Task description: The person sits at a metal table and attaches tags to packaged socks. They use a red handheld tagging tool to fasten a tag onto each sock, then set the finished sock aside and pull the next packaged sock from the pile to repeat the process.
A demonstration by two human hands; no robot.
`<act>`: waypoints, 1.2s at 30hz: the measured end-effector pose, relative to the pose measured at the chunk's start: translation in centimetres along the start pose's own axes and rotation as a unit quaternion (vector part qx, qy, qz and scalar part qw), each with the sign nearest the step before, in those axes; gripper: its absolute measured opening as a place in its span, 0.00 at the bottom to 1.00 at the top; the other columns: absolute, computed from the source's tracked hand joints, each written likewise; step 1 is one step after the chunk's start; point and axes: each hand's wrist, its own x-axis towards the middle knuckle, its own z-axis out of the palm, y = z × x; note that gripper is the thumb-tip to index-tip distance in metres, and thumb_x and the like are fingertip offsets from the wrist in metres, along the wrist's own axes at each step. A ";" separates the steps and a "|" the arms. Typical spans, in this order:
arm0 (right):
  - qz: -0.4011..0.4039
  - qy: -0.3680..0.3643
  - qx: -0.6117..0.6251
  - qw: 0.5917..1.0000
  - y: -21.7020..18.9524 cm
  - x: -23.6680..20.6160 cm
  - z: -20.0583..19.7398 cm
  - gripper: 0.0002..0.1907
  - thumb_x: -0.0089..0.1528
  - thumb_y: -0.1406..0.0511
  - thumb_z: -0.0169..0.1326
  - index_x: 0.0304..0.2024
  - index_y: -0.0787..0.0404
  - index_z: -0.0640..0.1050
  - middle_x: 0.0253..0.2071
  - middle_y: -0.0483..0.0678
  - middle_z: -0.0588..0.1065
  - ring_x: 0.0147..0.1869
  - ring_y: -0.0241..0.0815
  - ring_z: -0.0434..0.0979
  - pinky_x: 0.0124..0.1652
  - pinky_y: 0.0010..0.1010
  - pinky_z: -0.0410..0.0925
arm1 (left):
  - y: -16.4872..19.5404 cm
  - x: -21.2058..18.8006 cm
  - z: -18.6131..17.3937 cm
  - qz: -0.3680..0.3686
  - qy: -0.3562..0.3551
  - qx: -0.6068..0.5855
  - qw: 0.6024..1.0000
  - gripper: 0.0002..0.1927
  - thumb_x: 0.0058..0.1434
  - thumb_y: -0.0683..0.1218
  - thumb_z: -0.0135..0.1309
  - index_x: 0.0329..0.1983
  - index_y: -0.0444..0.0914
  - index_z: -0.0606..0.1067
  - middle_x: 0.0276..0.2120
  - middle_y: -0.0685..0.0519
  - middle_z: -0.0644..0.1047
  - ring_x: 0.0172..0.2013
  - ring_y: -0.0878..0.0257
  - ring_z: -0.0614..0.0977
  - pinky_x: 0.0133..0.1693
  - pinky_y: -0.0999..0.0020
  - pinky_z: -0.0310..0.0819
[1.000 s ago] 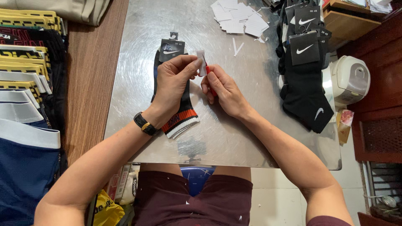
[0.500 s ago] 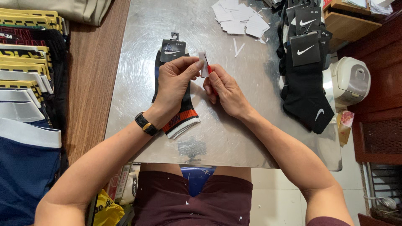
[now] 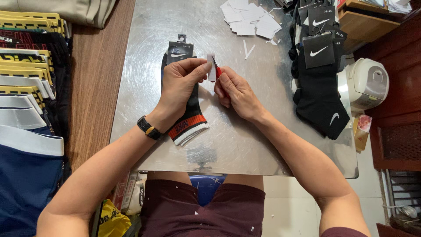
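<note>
Left hand (image 3: 182, 85) pinches a small white tag (image 3: 211, 66) above the soft, limp black sock (image 3: 188, 118); right hand (image 3: 234, 90), beside the sock, grips a red tool (image 3: 217, 70); light tag looks best held by its edges

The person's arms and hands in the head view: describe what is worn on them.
Both forearms are bare, with no sleeves reaching them. The left hand has a black band with a small gold-coloured piece on its wrist, a watch or bracelet. The right hand shows no gloves, rings or wrist wear. A dark maroon sleeve edge shows at the right upper arm.
</note>
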 end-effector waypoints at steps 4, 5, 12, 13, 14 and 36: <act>0.004 -0.012 0.004 1.000 0.0 0.2 -0.4 0.17 0.77 0.54 0.35 0.49 0.59 0.69 0.30 0.40 0.64 0.27 0.28 0.59 0.28 0.20 0.59 | -0.1 0.5 -0.5 0.001 -0.017 -0.002 1.000 0.09 0.66 0.45 0.60 0.44 0.34 0.83 0.31 0.56 0.82 0.32 0.72 0.79 0.37 0.79 0.75; 0.011 -0.011 0.009 1.000 0.0 0.2 -0.5 0.17 0.76 0.54 0.36 0.50 0.59 0.70 0.30 0.40 0.64 0.27 0.28 0.59 0.27 0.20 0.59 | -0.1 0.6 -0.6 -0.002 -0.021 -0.003 1.000 0.09 0.66 0.45 0.60 0.43 0.34 0.83 0.31 0.56 0.82 0.32 0.73 0.79 0.38 0.79 0.76; 0.020 -0.031 0.031 0.999 -0.1 0.3 -1.0 0.17 0.77 0.55 0.36 0.49 0.60 0.69 0.31 0.41 0.64 0.28 0.29 0.59 0.28 0.20 0.58 | -0.3 0.9 -1.1 -0.014 -0.051 0.018 0.998 0.09 0.65 0.44 0.61 0.43 0.34 0.83 0.31 0.56 0.82 0.32 0.74 0.79 0.37 0.80 0.76; 0.022 -0.034 0.031 0.999 -0.1 0.3 -1.1 0.17 0.77 0.55 0.36 0.49 0.60 0.69 0.31 0.40 0.64 0.28 0.29 0.59 0.28 0.20 0.58 | -0.3 0.9 -1.1 -0.018 -0.052 0.015 0.998 0.08 0.65 0.44 0.61 0.42 0.33 0.83 0.32 0.56 0.82 0.32 0.74 0.79 0.37 0.80 0.75; 0.023 -0.038 0.030 0.999 -0.1 0.4 -1.1 0.17 0.77 0.55 0.36 0.49 0.60 0.70 0.30 0.40 0.64 0.27 0.29 0.58 0.28 0.20 0.58 | -0.2 1.0 -1.2 -0.022 -0.054 0.012 0.998 0.08 0.65 0.44 0.61 0.42 0.33 0.83 0.32 0.56 0.82 0.32 0.74 0.79 0.37 0.80 0.75; 0.074 0.046 0.160 0.983 -2.3 0.8 -1.9 0.18 0.75 0.57 0.34 0.49 0.62 0.70 0.35 0.49 0.74 0.32 0.37 0.73 0.35 0.30 0.72 | 0.7 1.4 -1.6 -0.012 -0.008 0.033 0.999 0.08 0.66 0.42 0.62 0.43 0.32 0.84 0.26 0.55 0.79 0.26 0.73 0.74 0.29 0.79 0.67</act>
